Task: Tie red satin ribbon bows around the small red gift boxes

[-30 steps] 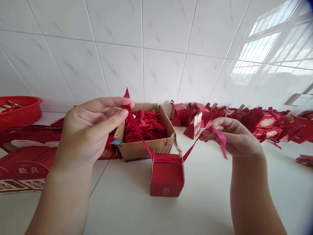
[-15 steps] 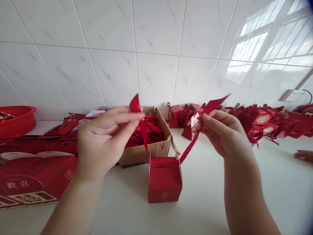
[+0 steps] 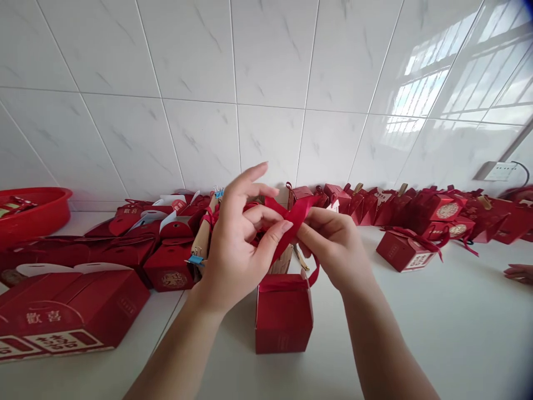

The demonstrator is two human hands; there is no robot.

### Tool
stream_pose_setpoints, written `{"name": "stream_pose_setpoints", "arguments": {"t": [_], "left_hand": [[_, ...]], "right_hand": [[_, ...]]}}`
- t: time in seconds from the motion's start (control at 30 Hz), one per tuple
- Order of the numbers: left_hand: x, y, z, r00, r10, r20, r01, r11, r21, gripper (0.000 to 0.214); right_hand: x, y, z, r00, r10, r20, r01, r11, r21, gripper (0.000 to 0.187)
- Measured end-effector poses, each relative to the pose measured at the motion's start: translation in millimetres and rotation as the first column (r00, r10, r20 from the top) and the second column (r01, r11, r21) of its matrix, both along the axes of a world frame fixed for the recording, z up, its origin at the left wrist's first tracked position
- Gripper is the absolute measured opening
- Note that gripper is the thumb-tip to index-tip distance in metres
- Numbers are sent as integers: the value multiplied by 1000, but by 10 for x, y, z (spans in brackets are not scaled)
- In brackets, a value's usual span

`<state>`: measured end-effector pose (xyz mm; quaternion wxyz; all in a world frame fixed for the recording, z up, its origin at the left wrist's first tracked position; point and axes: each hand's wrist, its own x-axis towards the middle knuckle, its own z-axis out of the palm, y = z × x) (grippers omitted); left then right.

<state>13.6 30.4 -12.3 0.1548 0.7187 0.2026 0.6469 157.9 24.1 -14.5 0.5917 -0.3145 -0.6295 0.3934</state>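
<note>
A small red gift box (image 3: 283, 319) stands upright on the white table in front of me. A red ribbon (image 3: 300, 214) runs from its top, and its two ends cross between my hands above the box. With thumb and fingers my left hand (image 3: 244, 239) pinches the ribbon near the crossing, its index finger raised. My right hand (image 3: 335, 239) is closed on the ribbon just right of the crossing. Behind my hands, a cardboard box (image 3: 281, 264) is mostly hidden.
Larger red boxes (image 3: 69, 308) and several smaller ones stand at left, beside a red basin (image 3: 35, 214). Finished-looking red boxes (image 3: 445, 211) line the tiled wall at right, one box (image 3: 403, 250) standing nearer. Another person's hand (image 3: 518, 273) shows at the right edge.
My hands have come together from apart, and the ribbon's ends now cross. A ribboned red box, hidden behind my right hand before, now shows at right. The view has shifted slightly.
</note>
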Motion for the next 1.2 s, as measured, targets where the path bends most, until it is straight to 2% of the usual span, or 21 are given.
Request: {"name": "stream_pose_setpoints", "arguments": {"t": [0.13,0.37,0.43,0.6,0.73,0.8,0.87,0.9,0.97,1.03,1.07,1.13,1.2], "left_hand": [[-34,26,7,1000,22,14,-21,998,-59,70],[-83,70,8,1000,-21,-22,18,989,-148,76],[-90,87,3,999,11,-39,-15,994,-108,74],[-98,129,-20,978,185,-98,-177,981,86,60],[-70,125,-27,972,201,-117,-178,967,183,55],[-62,106,-17,980,155,-123,-142,984,107,54],[-78,89,0,985,86,-149,-97,993,-68,53],[-94,84,10,984,35,-177,-67,982,-175,49],[-136,86,29,959,-97,-265,-11,926,-378,33],[-171,93,46,911,-218,-349,4,852,-523,17],[-180,95,55,893,-254,-372,0,826,-564,17],[-177,91,71,883,-266,-386,-24,797,-604,21],[-157,79,86,894,-227,-386,-64,788,-612,24]], "right_hand": [[56,41,-42,987,137,-84,-139,990,-18,12],[21,21,-13,985,169,-47,-169,986,1,15],[12,24,-13,977,206,-57,-206,978,-1,15],[30,73,-47,954,274,-118,-286,953,-96,17],[42,118,-71,941,284,-185,-305,948,-95,17],[47,138,-79,929,303,-211,-326,942,-81,17],[63,155,-86,918,318,-236,-343,937,-70,16],[79,161,-89,915,324,-240,-348,935,-65,16],[125,167,-93,921,329,-209,-346,937,-49,15],[191,165,-91,946,305,-107,-309,951,-13,14],[227,161,-88,961,276,-30,-276,961,17,14],[296,153,-79,970,179,163,-198,974,111,12],[349,148,-73,936,37,351,-130,961,246,9]]}}
